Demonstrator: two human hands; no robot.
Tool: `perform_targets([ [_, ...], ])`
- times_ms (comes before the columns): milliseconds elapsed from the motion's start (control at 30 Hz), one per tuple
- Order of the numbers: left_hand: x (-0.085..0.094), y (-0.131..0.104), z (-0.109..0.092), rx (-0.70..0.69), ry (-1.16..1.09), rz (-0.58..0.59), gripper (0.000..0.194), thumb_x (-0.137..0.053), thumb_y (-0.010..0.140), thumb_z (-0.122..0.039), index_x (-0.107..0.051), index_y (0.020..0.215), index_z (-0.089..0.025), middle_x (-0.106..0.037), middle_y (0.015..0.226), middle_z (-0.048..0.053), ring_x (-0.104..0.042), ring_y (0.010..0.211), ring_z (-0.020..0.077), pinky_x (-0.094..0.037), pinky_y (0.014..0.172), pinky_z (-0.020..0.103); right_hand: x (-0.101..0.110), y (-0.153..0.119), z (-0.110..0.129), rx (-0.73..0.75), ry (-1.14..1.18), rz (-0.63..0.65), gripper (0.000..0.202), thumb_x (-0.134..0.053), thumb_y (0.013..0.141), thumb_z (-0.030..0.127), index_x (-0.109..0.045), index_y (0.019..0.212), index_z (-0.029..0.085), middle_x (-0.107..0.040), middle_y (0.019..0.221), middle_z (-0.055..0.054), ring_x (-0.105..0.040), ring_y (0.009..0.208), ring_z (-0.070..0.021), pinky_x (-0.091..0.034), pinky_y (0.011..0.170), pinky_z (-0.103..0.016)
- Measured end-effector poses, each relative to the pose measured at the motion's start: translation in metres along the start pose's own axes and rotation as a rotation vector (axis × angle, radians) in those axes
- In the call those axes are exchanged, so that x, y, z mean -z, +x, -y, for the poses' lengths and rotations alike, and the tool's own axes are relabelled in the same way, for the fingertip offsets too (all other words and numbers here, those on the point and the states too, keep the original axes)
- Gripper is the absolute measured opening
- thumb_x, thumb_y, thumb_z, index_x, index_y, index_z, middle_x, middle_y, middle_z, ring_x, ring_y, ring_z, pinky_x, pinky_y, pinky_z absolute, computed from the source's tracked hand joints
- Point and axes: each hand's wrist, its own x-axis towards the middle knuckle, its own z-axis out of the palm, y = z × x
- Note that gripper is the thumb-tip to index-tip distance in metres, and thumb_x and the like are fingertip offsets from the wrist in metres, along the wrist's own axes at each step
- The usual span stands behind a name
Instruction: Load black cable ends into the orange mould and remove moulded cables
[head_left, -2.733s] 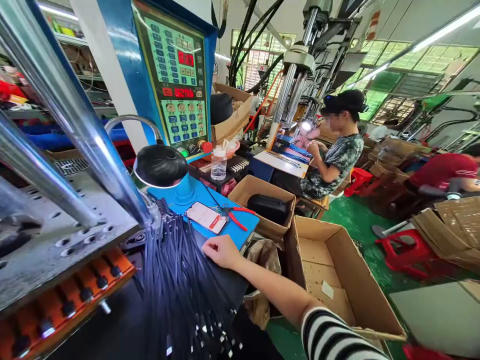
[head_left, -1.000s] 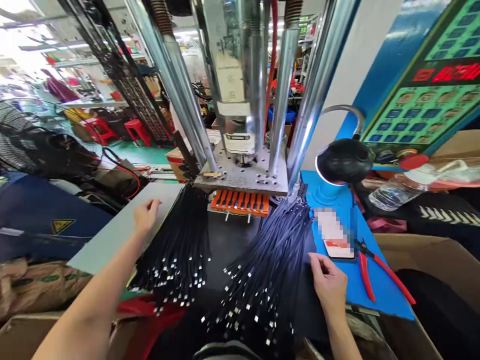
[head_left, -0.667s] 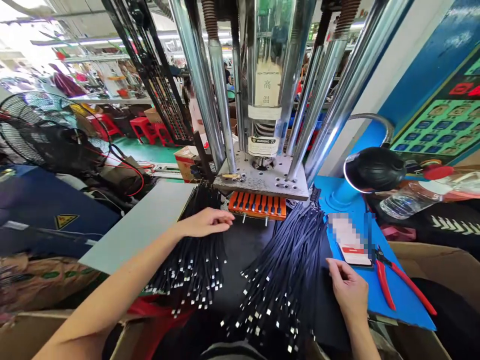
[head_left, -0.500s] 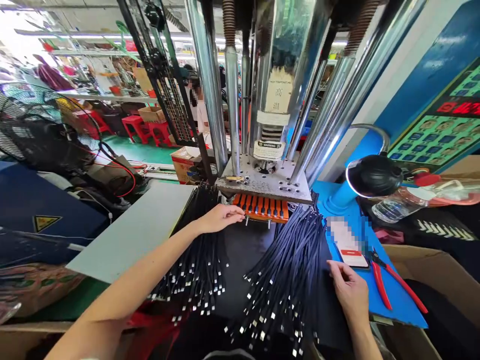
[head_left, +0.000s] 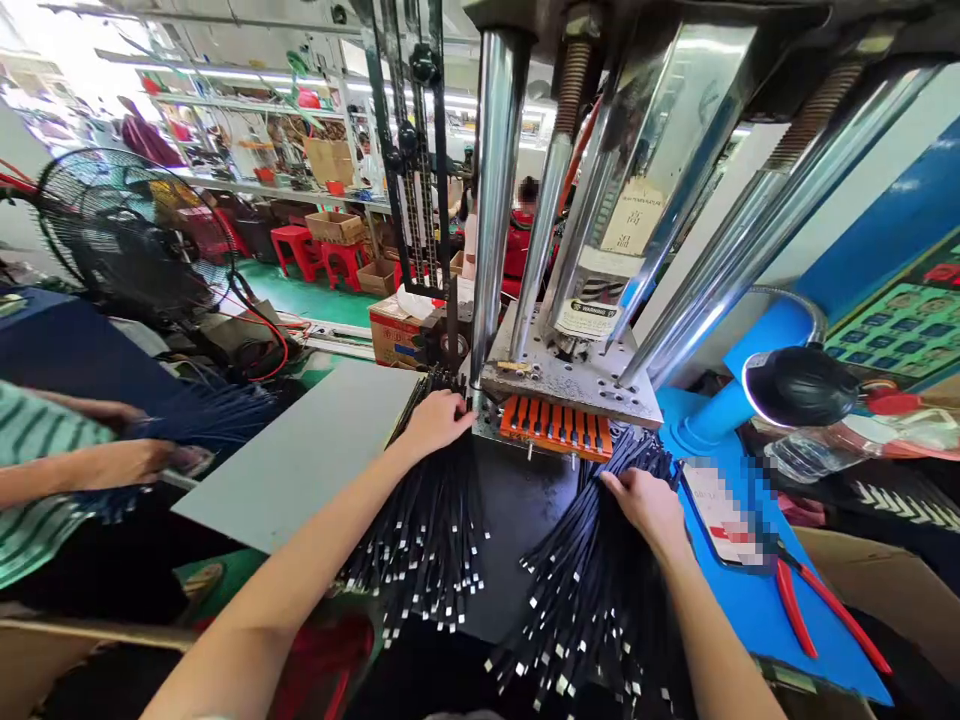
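Observation:
My left hand [head_left: 440,424] is at the top of the left bundle of black cables [head_left: 439,530], beside the press's lower plate. Its fingers are curled together; anything between them is hidden. On the upper part of the right bundle of black cables [head_left: 577,590] rests my right hand [head_left: 646,505], thumb against the cables and fingers bent in. Whether it grips one is unclear. Between the bundles, an orange slotted mould [head_left: 555,428] holds several black cable ends in a row. Above it sits the press's metal plate [head_left: 577,385]. Silvery connectors tip the cables towards me.
A phone [head_left: 724,515] and red-handled pliers [head_left: 796,610] lie on the blue table at right, near a black round lamp [head_left: 801,385]. A grey board [head_left: 300,450] extends left. Farther left, a co-worker's hands [head_left: 127,465] hold dark blue cables. A fan [head_left: 139,235] stands behind.
The view has turned left, bringing the co-worker into sight. My left hand has drawn back from the mould towards the left bundle. My right hand has moved forward onto the right bundle.

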Motion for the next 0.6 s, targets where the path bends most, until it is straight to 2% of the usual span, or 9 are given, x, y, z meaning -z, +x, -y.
perform_targets([
  [100,-0.017,0.007,-0.011,0.100,0.124,-0.025,0.042,-0.060,0.085,-0.043,-0.067,0.100,-0.005,-0.059,0.111,0.025,-0.050,0.114,0.0392,-0.044,0.092,0.047,-0.009,0.008,0.009,-0.036,0.136,0.002,0.032,-0.052,0.090,0.046,-0.065,0.077,0.019,-0.067,0.079,-0.012,-0.065,0.080,-0.0285,-0.043,0.064,-0.032],
  [200,-0.029,0.018,-0.012,0.183,0.154,-0.009,0.039,-0.055,0.086,-0.029,-0.064,0.110,0.001,-0.056,0.115,0.029,-0.050,0.114,0.0398,-0.045,0.089,0.047,-0.015,0.006,0.001,-0.031,0.584,-0.121,0.037,-0.055,0.084,0.052,-0.055,0.067,0.020,-0.060,0.062,-0.005,-0.059,0.062,-0.0222,-0.040,0.055,-0.029],
  [300,-0.029,0.028,0.000,0.234,0.116,0.012,0.032,-0.048,0.086,-0.017,-0.065,0.107,0.000,-0.061,0.110,0.028,-0.055,0.110,0.0375,-0.046,0.087,0.045,-0.005,-0.008,-0.006,-0.054,1.124,-0.318,0.045,-0.058,0.079,0.064,-0.050,0.073,0.020,-0.053,0.056,0.001,-0.046,0.047,-0.0144,-0.035,0.045,-0.024],
  [367,-0.021,0.030,0.009,0.262,0.073,0.008,0.030,-0.046,0.086,-0.017,-0.068,0.101,-0.003,-0.064,0.105,0.025,-0.059,0.106,0.0356,-0.047,0.087,0.044,0.011,-0.022,-0.003,-0.030,1.304,-0.414,0.046,-0.062,0.078,0.065,-0.054,0.083,0.019,-0.052,0.057,0.003,-0.039,0.044,-0.0112,-0.030,0.041,-0.022],
  [467,-0.001,0.025,0.017,0.245,-0.010,-0.031,0.030,-0.041,0.087,-0.016,-0.067,0.101,-0.010,-0.068,0.099,0.017,-0.064,0.098,0.0270,-0.049,0.088,0.037,0.041,-0.046,0.017,0.142,1.317,-0.412,0.040,-0.061,0.086,0.056,-0.061,0.095,0.017,-0.048,0.054,0.005,-0.038,0.045,-0.0104,-0.028,0.042,-0.020],
  [600,0.026,0.011,0.009,0.112,-0.126,-0.070,0.032,-0.033,0.089,-0.017,-0.060,0.108,-0.015,-0.069,0.096,0.006,-0.067,0.087,0.0158,-0.052,0.076,0.025,0.068,-0.070,0.060,0.505,1.147,-0.166,0.029,-0.055,0.092,0.044,-0.065,0.091,0.016,-0.049,0.052,0.004,-0.045,0.046,-0.0115,-0.034,0.047,-0.021],
])
